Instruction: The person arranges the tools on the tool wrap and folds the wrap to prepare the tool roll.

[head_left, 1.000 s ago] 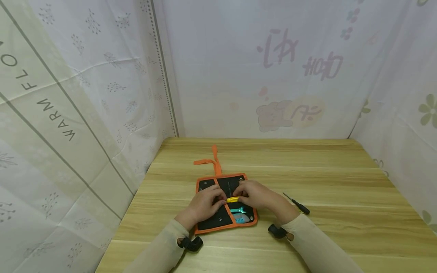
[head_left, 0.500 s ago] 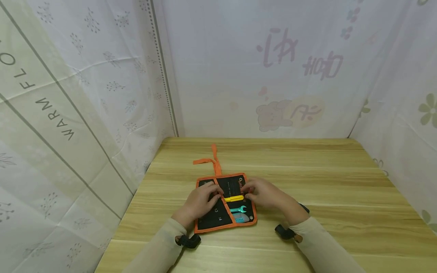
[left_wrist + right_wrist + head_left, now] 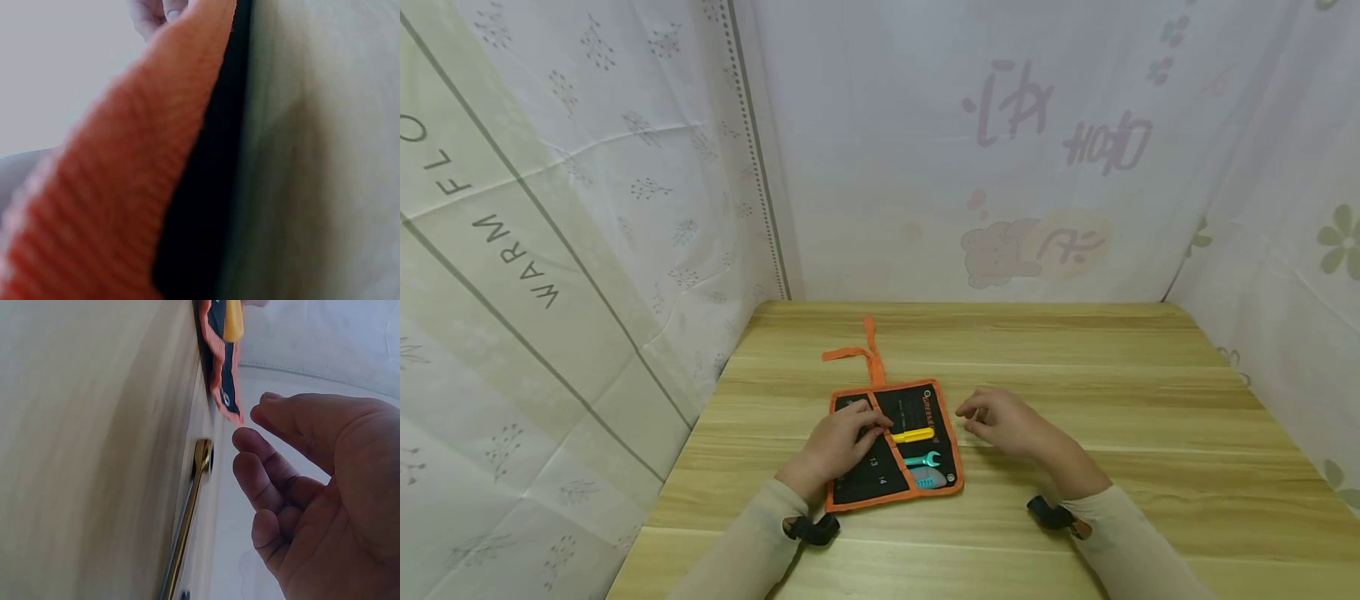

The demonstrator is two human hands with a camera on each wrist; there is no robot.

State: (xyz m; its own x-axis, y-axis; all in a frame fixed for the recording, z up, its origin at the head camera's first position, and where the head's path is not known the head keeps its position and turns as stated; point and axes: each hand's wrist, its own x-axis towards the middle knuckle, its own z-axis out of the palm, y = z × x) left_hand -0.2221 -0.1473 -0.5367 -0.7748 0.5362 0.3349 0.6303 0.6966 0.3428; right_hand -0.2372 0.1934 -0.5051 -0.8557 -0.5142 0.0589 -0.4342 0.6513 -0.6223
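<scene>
"Plenty to judge from my distant seat. Start at the left?"

"The left grip lies over the tool pouch, fingers curled and thumb drawn in; I read it as pinching the orange trim of a pocket. The pouch is spread open on the bench."

"How would it handle?"

"Light and soft, I judge: cloth that bends and slides if pushed, so I'd hold it by that seam. Nothing fragile."

"And tucked in it, further right?"

"A yellow handle, with a wrench and a grey-and-blue tool nearer the person. I expect the handle to be stiff and perhaps slick; I'd take its exposed end. The wrench should be denser, hard and smooth."

"And the far side?"

"The right grip is just beyond the pouch's right edge, not touching it. Fingers loosely bent, thumb apart from them, holding nothing. My right wrist view shows a metal shaft on the bench near it; I can't tell which tool."
</scene>
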